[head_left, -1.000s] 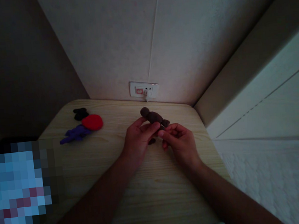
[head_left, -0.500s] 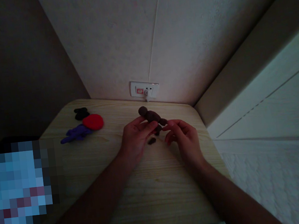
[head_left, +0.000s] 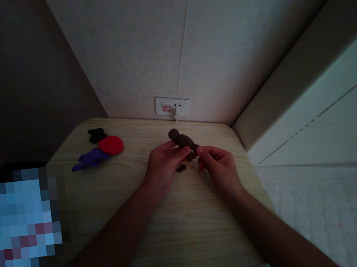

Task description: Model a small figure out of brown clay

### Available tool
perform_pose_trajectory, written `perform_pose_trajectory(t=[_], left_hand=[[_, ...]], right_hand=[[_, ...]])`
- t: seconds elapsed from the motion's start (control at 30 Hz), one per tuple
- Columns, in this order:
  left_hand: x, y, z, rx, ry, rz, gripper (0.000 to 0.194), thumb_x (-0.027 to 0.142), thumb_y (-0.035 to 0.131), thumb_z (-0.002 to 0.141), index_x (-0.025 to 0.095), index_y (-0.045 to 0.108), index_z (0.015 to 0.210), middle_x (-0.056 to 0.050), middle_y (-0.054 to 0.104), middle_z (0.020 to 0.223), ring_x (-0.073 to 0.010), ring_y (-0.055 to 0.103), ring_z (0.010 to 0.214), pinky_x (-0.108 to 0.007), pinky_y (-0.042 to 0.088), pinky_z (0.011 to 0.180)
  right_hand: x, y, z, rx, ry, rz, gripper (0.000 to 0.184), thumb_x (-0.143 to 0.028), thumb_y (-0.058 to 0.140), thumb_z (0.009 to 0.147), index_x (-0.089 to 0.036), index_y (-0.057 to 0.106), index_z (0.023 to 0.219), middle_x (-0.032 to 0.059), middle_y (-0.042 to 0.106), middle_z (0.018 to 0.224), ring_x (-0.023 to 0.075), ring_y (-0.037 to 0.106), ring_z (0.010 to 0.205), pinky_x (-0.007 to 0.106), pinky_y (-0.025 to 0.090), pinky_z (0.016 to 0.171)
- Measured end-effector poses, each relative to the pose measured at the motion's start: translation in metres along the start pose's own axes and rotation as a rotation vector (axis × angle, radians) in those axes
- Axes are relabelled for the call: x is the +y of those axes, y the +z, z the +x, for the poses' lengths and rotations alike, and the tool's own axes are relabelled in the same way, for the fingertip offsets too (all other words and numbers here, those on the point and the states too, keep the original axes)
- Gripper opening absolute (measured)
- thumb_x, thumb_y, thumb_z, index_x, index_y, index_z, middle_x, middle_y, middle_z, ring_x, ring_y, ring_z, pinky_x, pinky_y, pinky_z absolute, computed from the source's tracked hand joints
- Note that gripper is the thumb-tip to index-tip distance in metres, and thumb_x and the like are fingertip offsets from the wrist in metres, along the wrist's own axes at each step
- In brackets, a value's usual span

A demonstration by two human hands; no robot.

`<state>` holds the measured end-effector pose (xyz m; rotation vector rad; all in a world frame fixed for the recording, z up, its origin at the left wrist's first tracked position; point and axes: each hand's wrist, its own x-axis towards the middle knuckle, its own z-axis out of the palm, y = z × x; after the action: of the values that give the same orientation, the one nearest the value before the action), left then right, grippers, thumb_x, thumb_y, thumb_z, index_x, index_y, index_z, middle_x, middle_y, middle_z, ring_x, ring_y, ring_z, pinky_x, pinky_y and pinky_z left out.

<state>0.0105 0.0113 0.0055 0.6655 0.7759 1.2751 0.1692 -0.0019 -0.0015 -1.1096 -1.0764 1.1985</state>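
A small brown clay figure [head_left: 182, 140] with a round head is held above the light wooden table [head_left: 163, 228]. My left hand [head_left: 163, 169] grips its body between thumb and fingers. My right hand [head_left: 217, 167] pinches the figure's lower right end with curled fingers. A small brown clay bit [head_left: 181, 167] lies on the table just below and between both hands.
At the table's far left lie a red clay disc [head_left: 111, 145], a purple clay shape [head_left: 89, 159] and a black clay lump [head_left: 96, 135]. A wall socket [head_left: 172, 106] sits behind the table. A pale wall panel runs along the right. A blurred patch covers the lower left.
My right hand, drawn slightly away with looser fingers half a second ago, has closed back onto the figure's lower end. The figure has shifted a little to the right.
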Motion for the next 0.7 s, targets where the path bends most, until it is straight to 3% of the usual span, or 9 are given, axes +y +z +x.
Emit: perform_pose_trajectory(t=[0.33,0.7], left_hand=[[-0.0043,-0.0023,-0.0004,0.009,0.015,0.067,0.037,0.03,0.099,0.067,0.018,0.085,0.099,-0.007,0.085,0.087,-0.0165,0.075,0.073,-0.028,0.055,0.072],[-0.0036,0.0013,0.0009,0.043,0.027,0.016,0.04,0.033,0.102,0.062,0.017,0.084,0.095,-0.006,0.084,0.085,-0.0154,0.074,0.071,-0.028,0.056,0.071]], right_hand=[[-0.0011,0.0017,-0.0013,0.012,0.009,-0.018,0.036,-0.054,0.089,0.081,-0.018,0.084,0.084,-0.0017,0.066,0.059,0.0095,0.052,0.052,0.026,0.039,0.055],[-0.0016,0.0066,-0.0007,0.018,0.045,0.06,0.04,-0.058,0.09,0.078,-0.019,0.081,0.084,-0.0022,0.066,0.059,0.0095,0.053,0.049,0.024,0.042,0.05]])
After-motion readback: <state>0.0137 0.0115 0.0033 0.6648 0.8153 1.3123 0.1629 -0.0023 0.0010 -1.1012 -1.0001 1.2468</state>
